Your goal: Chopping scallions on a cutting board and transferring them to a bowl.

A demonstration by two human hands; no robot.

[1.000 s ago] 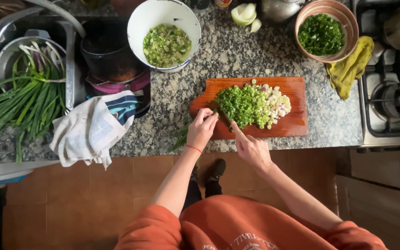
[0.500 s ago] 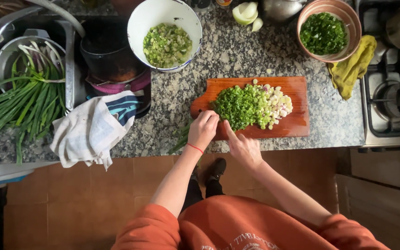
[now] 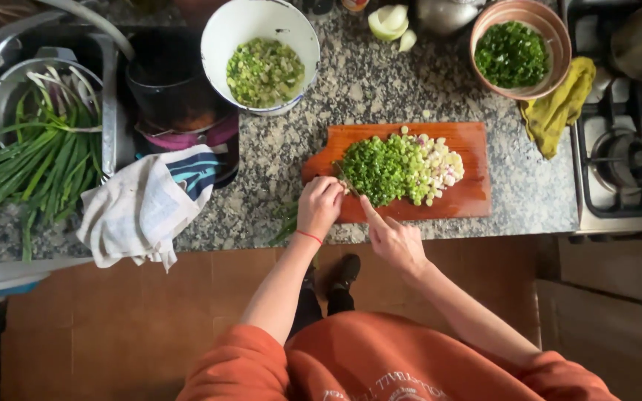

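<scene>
Chopped green onions (image 3: 399, 169), a loose, light, easily scattered heap best gathered from its edges, lie on the wooden cutting board (image 3: 469, 200) near the desk's front edge, where the left hand (image 3: 319, 208) curls, its contents unclear, and the right hand (image 3: 395, 239) points an open finger.

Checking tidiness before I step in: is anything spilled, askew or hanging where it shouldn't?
The white cloth droops over the counter's front edge, and a few chopped bits lie off the heap of chopped greens on the cutting board. Otherwise nothing stands out.
</scene>
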